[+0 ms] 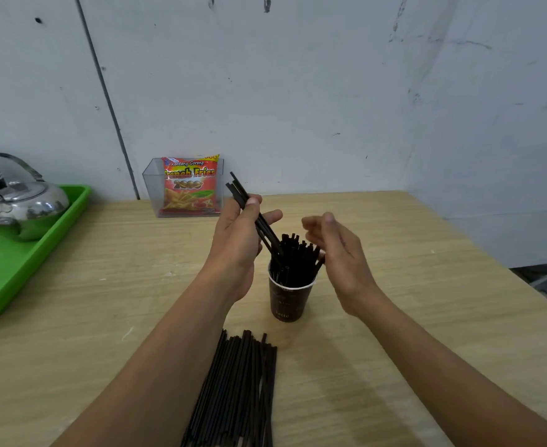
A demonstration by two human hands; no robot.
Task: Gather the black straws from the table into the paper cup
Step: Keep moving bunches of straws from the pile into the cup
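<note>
left hand is seen gripping a few straws, the thumb curled over them, with their lower ends angled down into the cup, which stands upright on the table between the two hands. right hand is held just beside the cup's right side, fingers relaxed and lightly curved, with nothing gripped; whether it touches the straws leaning out there cannot be told. a thick bunch is already stood in the cup, fanned toward the right. a large pile is left lying on the table just in front of the cup, running off the lower edge of the view. the task is judged partly done, perhaps near half: the held few are yet to be released, and the pile is yet to be gathered.
</note>
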